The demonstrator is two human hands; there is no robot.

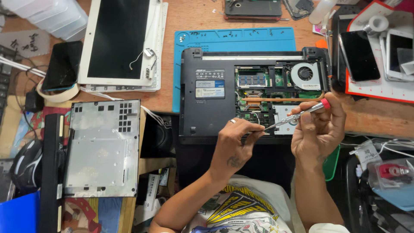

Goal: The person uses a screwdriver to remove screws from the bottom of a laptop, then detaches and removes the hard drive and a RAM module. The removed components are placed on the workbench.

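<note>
An upside-down black laptop (207, 116) lies on a blue mat (235, 39), its bottom panel off and the green circuit board (258, 82), fan (305, 74) and copper heat pipe exposed. My right hand (317, 129) holds a silver screwdriver (297, 114) with a red cap, its tip pointing down-left over the laptop's front edge. My left hand (235, 144), with a ring on one finger, pinches the screwdriver's tip between fingers and thumb.
A removed grey laptop bottom cover (101, 149) lies at the left beside a long black battery (51, 164). A white-framed screen panel (118, 41), a dark phone (64, 64), tape roll, mouse (26, 166), and phones on a red mat (375, 51) surround the work.
</note>
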